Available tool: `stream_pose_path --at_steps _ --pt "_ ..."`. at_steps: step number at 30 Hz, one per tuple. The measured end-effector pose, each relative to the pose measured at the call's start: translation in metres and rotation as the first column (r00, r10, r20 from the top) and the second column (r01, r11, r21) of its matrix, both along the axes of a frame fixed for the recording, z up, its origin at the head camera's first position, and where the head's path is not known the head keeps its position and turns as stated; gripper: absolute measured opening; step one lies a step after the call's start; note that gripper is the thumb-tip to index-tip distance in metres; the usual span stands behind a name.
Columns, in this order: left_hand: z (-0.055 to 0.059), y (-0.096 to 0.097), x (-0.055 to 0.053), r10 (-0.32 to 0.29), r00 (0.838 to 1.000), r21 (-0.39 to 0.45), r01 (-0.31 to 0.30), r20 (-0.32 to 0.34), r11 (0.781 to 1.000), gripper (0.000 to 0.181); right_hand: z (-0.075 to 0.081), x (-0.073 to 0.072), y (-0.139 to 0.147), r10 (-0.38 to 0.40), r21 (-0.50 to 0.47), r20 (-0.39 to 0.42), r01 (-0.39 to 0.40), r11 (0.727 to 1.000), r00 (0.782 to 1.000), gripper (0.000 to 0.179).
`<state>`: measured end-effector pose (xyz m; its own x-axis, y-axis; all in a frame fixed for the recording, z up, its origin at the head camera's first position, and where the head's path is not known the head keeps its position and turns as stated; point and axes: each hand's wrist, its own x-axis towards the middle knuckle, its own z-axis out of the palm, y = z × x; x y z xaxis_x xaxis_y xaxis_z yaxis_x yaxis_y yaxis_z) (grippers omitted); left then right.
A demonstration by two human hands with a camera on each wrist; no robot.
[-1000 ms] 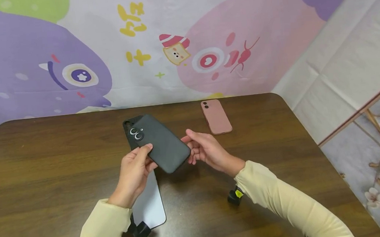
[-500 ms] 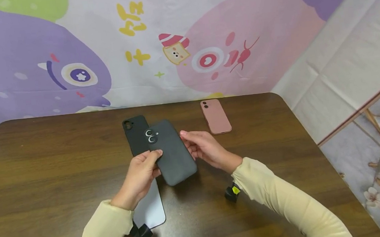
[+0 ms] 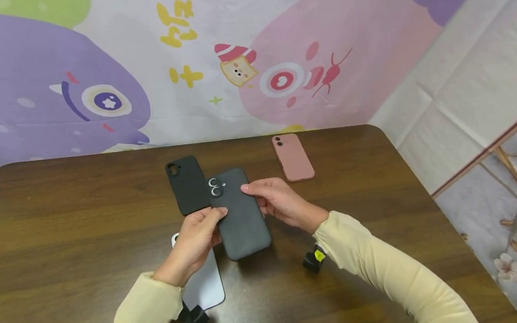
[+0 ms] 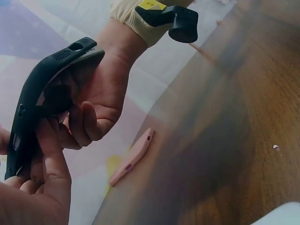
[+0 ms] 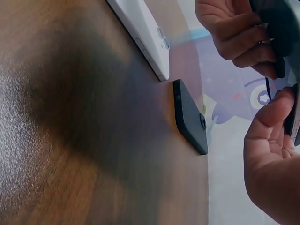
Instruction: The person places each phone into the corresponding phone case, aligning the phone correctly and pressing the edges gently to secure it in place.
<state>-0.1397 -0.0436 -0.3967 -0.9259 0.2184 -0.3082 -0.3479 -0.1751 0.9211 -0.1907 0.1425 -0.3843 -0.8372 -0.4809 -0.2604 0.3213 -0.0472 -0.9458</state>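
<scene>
Above the middle of the table, both hands hold a phone in a dark grey case [image 3: 246, 229], its back with the two ringed camera lenses facing up. My left hand [image 3: 194, 244] grips its left edge, thumb on the back and fingers underneath. At the right edge my right hand [image 3: 285, 203] pinches it, thumb over the back. The left wrist view shows the case's bottom rim with its port and speaker holes, and dark glass on the underside. A black phone case [image 3: 189, 188] lies behind the left hand. Partly hidden under that hand is a white phone [image 3: 204, 284].
A pink phone case [image 3: 295, 158] lies near the far edge of the wooden table [image 3: 80, 238], right of centre. Behind the table hangs a cartoon-printed cloth [image 3: 218, 119]. Black wrist cameras sit under both cuffs, the left one [image 3: 196, 318] over the white phone.
The held phone has moved right and toward the person and turned more upright, uncovering the black case. The right thumb has come from beside its edge onto its back.
</scene>
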Motion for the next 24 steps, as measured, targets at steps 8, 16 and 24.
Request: stream_pose_path --at_steps 8,16,24 --pt "0.005 -0.003 -0.003 -0.046 0.999 0.051 0.045 0.015 0.998 0.024 0.001 0.001 0.0 -0.092 -0.068 0.014 0.093 0.993 0.996 0.018" --pt "0.007 -0.008 -0.001 -0.053 0.998 0.104 0.049 0.036 0.993 0.032 0.0 0.003 0.002 -0.184 -0.122 0.026 0.185 0.975 0.983 0.022" --pt "0.004 -0.013 0.003 -0.147 0.988 0.158 0.139 0.042 0.978 0.038 0.003 0.004 0.004 -0.25 -0.205 0.013 0.247 0.947 0.968 0.02"
